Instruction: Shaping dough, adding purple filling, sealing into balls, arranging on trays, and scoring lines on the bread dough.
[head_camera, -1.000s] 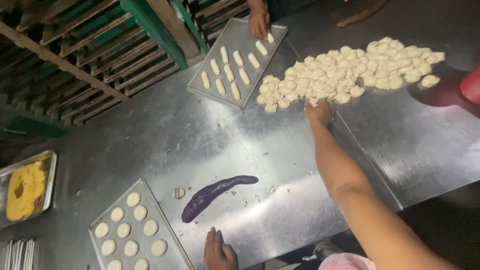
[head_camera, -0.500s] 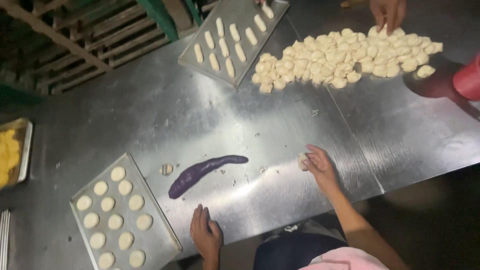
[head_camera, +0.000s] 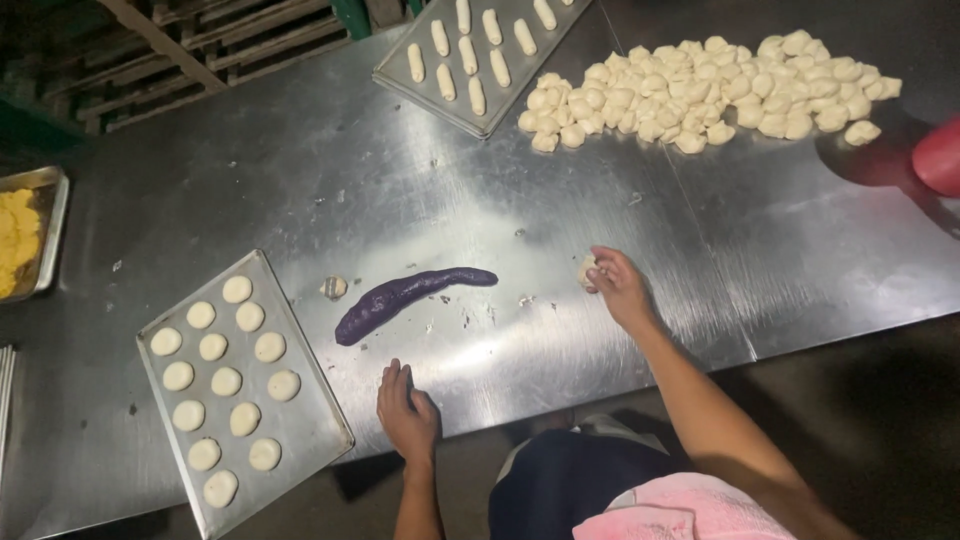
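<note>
- right hand (head_camera: 618, 285) cups a small dough piece (head_camera: 587, 272) on the steel table (head_camera: 300, 180), fingers curled round it
- left hand (head_camera: 405, 408) lies flat and empty at 6 o'clock from the purple roll (head_camera: 405, 297)

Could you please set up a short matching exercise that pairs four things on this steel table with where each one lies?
Things:
1. long purple dough roll
2. tray of round white dough discs
3. heap of pale dough pieces
4. small pale dough ball

Places:
a. far right of the table
b. under the right hand's fingertips
c. table centre, just beyond the left hand
d. near left corner

Pairs: 1-c, 2-d, 3-a, 4-b
</note>
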